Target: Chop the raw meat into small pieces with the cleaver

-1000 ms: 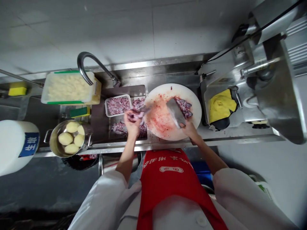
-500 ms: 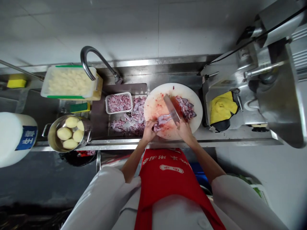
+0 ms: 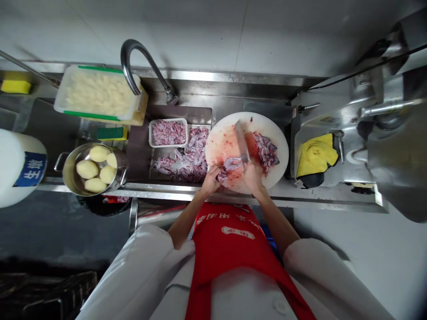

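On a round white cutting board (image 3: 224, 129) stained red lies a long piece of raw pinkish-grey meat (image 3: 233, 163). My left hand (image 3: 212, 178) is closed on the near left end of this piece. My right hand (image 3: 252, 175) grips a cleaver (image 3: 242, 141), its broad blade pointing away from me over the board's middle. The handle is hidden in my fingers. Just right of the blade sits a heap of dark pinkish meat pieces (image 3: 267, 151). Whether the cleaver's edge touches the meat I cannot tell.
Left of the board, a sink (image 3: 151, 166) holds loose meat (image 3: 191, 155) and a white basket (image 3: 168, 146) of chopped pieces. A curved faucet (image 3: 147, 55) rises behind. Further left are a pot (image 3: 68, 171) of potatoes and a lidded tub (image 3: 96, 93). A yellow cloth (image 3: 316, 153) lies at right.
My right hand has moved slightly left, nearer my left hand, and the cleaver has turned to point more straight away from me. The whole view has shifted a little.
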The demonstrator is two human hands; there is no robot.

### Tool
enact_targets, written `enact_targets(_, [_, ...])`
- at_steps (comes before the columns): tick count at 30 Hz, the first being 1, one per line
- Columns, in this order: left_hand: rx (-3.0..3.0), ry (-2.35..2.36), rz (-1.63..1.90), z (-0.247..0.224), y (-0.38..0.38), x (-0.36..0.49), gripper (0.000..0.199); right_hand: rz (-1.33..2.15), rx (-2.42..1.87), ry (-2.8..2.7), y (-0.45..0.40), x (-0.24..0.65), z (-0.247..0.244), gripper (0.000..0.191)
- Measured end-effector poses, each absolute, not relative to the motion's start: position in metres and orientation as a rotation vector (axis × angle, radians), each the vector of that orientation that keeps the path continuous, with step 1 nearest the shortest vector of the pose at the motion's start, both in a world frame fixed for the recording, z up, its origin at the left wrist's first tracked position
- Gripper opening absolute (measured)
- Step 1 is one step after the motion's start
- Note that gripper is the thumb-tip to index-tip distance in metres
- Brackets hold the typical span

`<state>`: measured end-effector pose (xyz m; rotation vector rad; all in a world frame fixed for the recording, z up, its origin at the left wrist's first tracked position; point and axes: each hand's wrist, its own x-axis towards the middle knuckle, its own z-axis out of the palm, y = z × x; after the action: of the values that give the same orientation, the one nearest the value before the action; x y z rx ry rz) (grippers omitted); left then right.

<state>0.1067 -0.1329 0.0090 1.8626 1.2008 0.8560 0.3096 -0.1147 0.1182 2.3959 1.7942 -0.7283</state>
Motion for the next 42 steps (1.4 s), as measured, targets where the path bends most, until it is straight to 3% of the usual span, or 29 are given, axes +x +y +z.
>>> enact_targets(6, [1.875, 1.145, 0.878, 0.007, -0.128, 0.106, 0.021, -0.841, 2.281, 1.778, -0.105, 0.322, 0.106, 0.028])
enact_targets(12, [1.865, 1.118, 0.908, 0.005, -0.128, 0.104, 0.022, -0.647, 2.422, 1.875, -0.114, 0.312, 0.136, 0.042])
enact_targets(15, [1.868, 1.122, 0.887, 0.006, -0.127, 0.105, 0.023, -0.775, 2.319, 1.87, -0.115, 0.296, 0.125, 0.038])
enact_targets(23, [1.954, 1.342, 0.747, 0.004, -0.12, 0.124, 0.045, -0.984, 2.141, 1.839, -0.13, 0.316, 0.095, 0.03])
enact_targets(32, [1.942, 1.261, 0.754, -0.001, -0.109, 0.15, 0.04, -0.92, 2.103, 1.799, -0.145, 0.319, 0.101, 0.031])
enact_targets(37, [1.847, 1.277, 0.974, 0.01, -0.126, 0.132, 0.045, -0.904, 2.099, 1.85, -0.131, 0.313, 0.106, 0.03])
enact_targets(42, [1.752, 1.398, 1.137, 0.002, -0.144, 0.121, 0.026, -0.76, 2.148, 1.857, -0.135, 0.299, 0.115, 0.037])
